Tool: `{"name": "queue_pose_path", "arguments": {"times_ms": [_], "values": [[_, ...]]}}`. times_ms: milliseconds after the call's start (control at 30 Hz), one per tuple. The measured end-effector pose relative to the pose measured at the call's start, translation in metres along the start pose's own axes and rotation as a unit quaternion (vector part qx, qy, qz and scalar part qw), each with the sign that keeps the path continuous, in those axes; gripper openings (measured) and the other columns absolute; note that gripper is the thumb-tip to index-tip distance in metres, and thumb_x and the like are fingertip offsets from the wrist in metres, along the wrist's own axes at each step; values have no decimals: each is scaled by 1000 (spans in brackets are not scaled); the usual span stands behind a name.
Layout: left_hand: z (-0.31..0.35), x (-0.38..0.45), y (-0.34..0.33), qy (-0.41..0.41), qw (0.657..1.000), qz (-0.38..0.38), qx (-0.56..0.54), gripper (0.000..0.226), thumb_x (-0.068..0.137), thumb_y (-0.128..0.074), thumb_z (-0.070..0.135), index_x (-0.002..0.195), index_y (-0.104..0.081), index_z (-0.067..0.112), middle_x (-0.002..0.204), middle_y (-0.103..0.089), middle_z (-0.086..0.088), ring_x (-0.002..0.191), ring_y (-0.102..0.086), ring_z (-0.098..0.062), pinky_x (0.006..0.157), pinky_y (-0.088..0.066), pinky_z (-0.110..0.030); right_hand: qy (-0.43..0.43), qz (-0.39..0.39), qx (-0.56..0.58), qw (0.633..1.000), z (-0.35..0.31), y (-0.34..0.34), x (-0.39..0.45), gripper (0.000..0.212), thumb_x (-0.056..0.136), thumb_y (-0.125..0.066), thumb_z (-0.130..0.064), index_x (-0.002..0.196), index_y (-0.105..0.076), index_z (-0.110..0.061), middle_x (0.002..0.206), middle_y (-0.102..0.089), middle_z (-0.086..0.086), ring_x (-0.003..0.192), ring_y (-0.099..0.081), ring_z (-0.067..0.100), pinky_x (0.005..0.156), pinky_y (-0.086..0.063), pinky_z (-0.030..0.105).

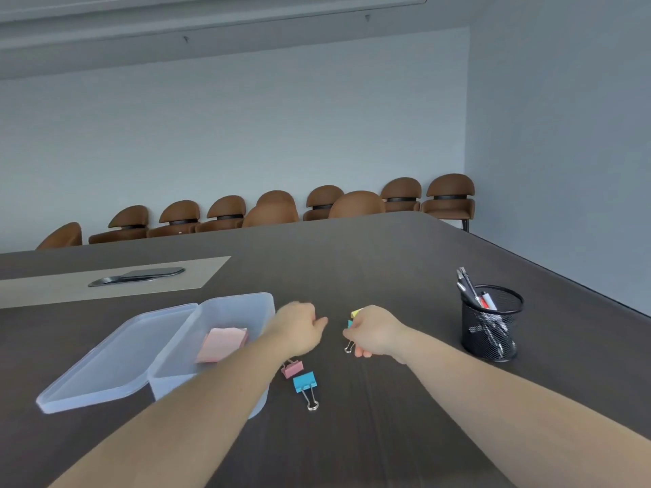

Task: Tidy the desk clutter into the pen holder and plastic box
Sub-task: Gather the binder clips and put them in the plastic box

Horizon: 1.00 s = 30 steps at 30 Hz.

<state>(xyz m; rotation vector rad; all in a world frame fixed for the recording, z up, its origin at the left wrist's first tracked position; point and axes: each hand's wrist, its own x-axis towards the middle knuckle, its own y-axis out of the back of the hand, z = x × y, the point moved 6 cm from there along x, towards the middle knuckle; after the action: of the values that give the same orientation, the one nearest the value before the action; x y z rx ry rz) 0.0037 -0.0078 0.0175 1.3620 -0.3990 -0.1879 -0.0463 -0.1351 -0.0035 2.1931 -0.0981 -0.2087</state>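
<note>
A clear plastic box (243, 304) stands open on the dark table, with its lid (105, 364) lying to its left and a pink pad of sticky notes (222, 345) inside. My left hand (299, 329) is closed into a fist just right of the box; I cannot see anything in it. My right hand (373, 332) grips binder clips: a yellow one (356, 313) and a blue one (349, 324) show at the fingers, and a wire handle hangs below. A pink binder clip (293, 368) and a blue binder clip (305, 383) lie on the table under my left forearm. The black mesh pen holder (491, 325) with several pens stands at the right.
A dark flat device (137, 275) lies on a grey inlay at the back left of the table. Brown chairs (355, 204) line the far wall. The table's right edge runs diagonally behind the pen holder.
</note>
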Motion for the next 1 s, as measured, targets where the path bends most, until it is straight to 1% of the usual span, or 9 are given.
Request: {"name": "queue_pose_path", "arguments": {"times_ms": [67, 200, 300, 433, 500, 633, 800, 900, 1000], "values": [[3, -3, -24, 16, 999, -48, -7, 46, 97, -36, 44, 107, -60, 6, 115, -59, -14, 106, -58, -31, 89, -46, -39, -5, 39, -9, 999, 18, 6, 3, 28, 93, -48, -25, 86, -68, -7, 85, -67, 6, 70, -56, 19, 67, -44, 26], [-8, -10, -66, 77, 981, -172, 37, 55, 95, -36, 49, 139, -41, 17, 144, -39, -11, 134, -35, -32, 110, -35, -42, -11, 80, -31, 996, 40, 12, 11, 30, 90, -56, -34, 111, -66, -16, 110, -61, 3, 100, -53, 21, 84, -47, 31], [-10, -7, -77, 100, 976, -191, 22, 62, 94, -39, 49, 148, -25, 22, 154, -23, -9, 141, -26, -33, 114, -31, -43, -17, 84, -47, 995, 47, 11, 19, 45, 86, -58, -41, 129, -52, -28, 129, -49, 2, 126, -39, 24, 97, -42, 39], [-6, -4, -85, 112, 981, -158, 7, 62, 96, -34, 50, 151, -15, 26, 159, -12, -9, 144, -23, -32, 114, -33, -44, -7, 74, -59, 995, 51, 2, 32, 65, 82, -63, -45, 140, -34, -36, 141, -40, 1, 136, -28, 26, 104, -36, 45], [-3, -5, -90, 88, 991, -105, 3, 58, 98, -29, 47, 150, -18, 24, 157, -19, -8, 143, -26, -28, 112, -34, -40, -2, 74, -54, 996, 52, -4, 40, 73, 80, -65, -48, 142, -28, -36, 147, -36, 1, 140, -24, 26, 107, -35, 47], [-5, -1, -88, 65, 997, 15, 31, 48, 98, -31, 43, 141, -37, 21, 142, -47, -2, 130, -44, -21, 104, -44, -33, 2, 89, -75, 993, 56, -17, 56, 85, 75, -64, -60, 145, -22, -38, 154, -29, 2, 147, -12, 27, 114, -25, 53], [-12, 6, -85, 124, 989, 53, 55, 48, 94, -34, 49, 134, -44, 23, 138, -48, -3, 128, -46, -24, 102, -44, -39, 9, 107, -100, 989, 61, -23, 74, 96, 69, -54, -77, 148, -11, -44, 161, -14, 2, 150, -1, 29, 118, -12, 55], [-13, 15, -83, 118, 989, 82, 45, 44, 94, -37, 48, 127, -48, 21, 125, -57, -3, 116, -55, -23, 87, -51, -34, 29, 101, -113, 988, 61, -24, 83, 97, 68, -51, -81, 149, -10, -44, 162, -13, 0, 151, -3, 29, 118, -12, 53], [-12, 22, -82, 92, 991, 92, 37, 35, 93, -37, 41, 112, -56, 18, 103, -66, -2, 95, -62, -21, 72, -51, -32, 62, 89, -123, 986, 60, -25, 87, 84, 75, -46, -78, 146, -27, -38, 156, -29, -5, 147, -21, 23, 118, -20, 45]]}}
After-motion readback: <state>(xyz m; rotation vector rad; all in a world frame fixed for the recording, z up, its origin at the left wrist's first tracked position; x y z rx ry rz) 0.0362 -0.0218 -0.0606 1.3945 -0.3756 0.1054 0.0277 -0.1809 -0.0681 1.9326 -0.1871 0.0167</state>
